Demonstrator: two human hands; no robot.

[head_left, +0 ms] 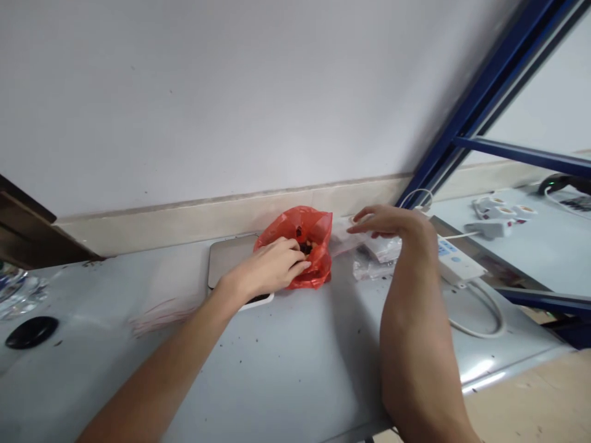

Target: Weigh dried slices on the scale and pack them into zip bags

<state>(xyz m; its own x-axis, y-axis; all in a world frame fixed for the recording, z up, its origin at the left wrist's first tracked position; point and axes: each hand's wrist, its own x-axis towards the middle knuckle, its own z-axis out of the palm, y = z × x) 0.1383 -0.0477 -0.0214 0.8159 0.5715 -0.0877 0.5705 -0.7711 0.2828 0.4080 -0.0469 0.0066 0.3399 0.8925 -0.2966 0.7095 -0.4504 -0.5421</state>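
Observation:
A red plastic bag (pixel 322 246) stands with its mouth open near the wall, small dark and pale pieces (pixel 305 247) inside it. My left hand (pixel 274 264) is closed on the near left rim of this bag, fingers bent over its edge. Beneath that forearm and partly hidden lies a flat scale with a grey metal top (pixel 228 261). To the right, my right hand (pixel 381 220) hovers with its fingers apart over clear plastic bags (pixel 385 249), and nothing shows in it. Whether its fingertips touch them I cannot tell.
A white power strip (pixel 459 261) with a looped cable lies right of my right forearm. Blue metal framing (pixel 443 147) rises beside it. Thin reddish ties (pixel 159 317), a black round lid (pixel 32 332) and clear plastic (pixel 21 292) are on the left of the grey tabletop (pixel 268 381).

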